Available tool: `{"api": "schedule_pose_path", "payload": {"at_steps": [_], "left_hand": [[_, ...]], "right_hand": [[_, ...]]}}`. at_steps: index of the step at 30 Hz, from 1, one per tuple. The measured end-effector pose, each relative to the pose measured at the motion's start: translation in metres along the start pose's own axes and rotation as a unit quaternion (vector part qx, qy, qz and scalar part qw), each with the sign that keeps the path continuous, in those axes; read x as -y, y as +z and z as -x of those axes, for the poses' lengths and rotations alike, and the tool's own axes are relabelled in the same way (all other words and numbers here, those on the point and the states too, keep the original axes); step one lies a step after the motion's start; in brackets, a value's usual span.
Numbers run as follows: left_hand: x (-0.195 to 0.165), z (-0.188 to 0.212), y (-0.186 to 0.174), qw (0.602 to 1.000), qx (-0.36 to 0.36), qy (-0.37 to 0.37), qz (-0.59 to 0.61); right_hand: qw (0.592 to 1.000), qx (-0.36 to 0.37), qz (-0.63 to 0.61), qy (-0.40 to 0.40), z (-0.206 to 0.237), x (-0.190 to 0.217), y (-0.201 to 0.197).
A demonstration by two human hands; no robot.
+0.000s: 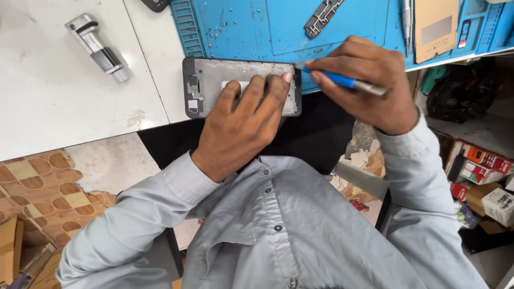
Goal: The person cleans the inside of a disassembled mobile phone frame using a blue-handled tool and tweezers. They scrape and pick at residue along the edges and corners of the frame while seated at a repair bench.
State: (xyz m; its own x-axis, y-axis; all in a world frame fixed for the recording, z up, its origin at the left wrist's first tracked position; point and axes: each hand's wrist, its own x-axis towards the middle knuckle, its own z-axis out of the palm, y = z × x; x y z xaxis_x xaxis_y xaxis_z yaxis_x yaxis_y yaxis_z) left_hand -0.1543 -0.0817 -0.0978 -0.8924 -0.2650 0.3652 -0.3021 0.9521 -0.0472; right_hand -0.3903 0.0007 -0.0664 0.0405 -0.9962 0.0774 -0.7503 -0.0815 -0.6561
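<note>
The phone frame [241,86] lies at the near edge of the blue mat [332,21]. The left hand [243,120] presses flat on the frame, fingers spread, gripping nothing. The right hand [369,83] clenches a blue-handled tool [342,81], its tip seemingly at the frame's right corner. A metal plate [323,16] lies beyond the frame on the mat; a silver cylinder [99,48] sits left of the frame.

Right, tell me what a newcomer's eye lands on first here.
The opened phone frame at the table edge, pressed flat by the left hand. Beside it, the right hand holds a blue-handled tool at the frame's right end. Behind lies a blue work mat scattered with tiny screws.
</note>
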Motion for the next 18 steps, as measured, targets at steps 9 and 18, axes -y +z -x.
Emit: {"api": "schedule_pose_path", "payload": {"at_steps": [9,18], "left_hand": [[-0.001,-0.005,0.0,1.0,0.002,-0.01,0.011],[-0.001,-0.004,0.001,1.0,0.009,-0.005,0.0]], "right_hand": [[0.986,-0.049,-0.138,0.077,0.02,-0.028,0.004],[0.988,-0.041,-0.13,0.077,0.012,-0.016,0.009]]}}
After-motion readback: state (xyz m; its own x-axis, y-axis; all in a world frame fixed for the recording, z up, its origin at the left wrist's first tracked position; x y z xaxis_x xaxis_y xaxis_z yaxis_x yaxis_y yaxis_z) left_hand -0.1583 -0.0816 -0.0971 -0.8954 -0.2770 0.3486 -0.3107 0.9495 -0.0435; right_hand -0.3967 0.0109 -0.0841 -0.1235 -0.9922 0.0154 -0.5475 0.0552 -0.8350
